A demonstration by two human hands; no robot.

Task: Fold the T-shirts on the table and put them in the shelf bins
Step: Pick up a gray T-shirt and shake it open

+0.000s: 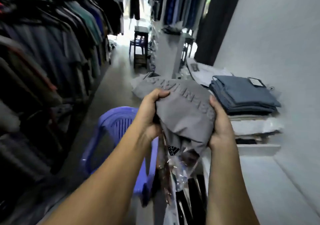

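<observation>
a half-folded grey cotton t-shirt with raised lettering (185, 114) is held in the air, gripped by the left hand (152, 110) and right hand (220, 126), fingers (160, 93) curled round its sides. a stack of folded slate-blue shirts (242, 96) looks done. another flat grey shirt (150, 84) beyond likely still needs folding, and no shelf bin shows.

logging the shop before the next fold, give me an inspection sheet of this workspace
surface: white table on the right, mostly covered by folded piles
job's things: grey shirt bunched and held up; blue stack folded on top of paler piles
clutter: plastic wrap crumpled below the grey shirt
hands: left hand and right hand each grip a side of the grey shirt
cables: nothing seen
surroundings: rack of hanging clothes on the left, chair under the arms, stool down the aisle; picture blurred
</observation>
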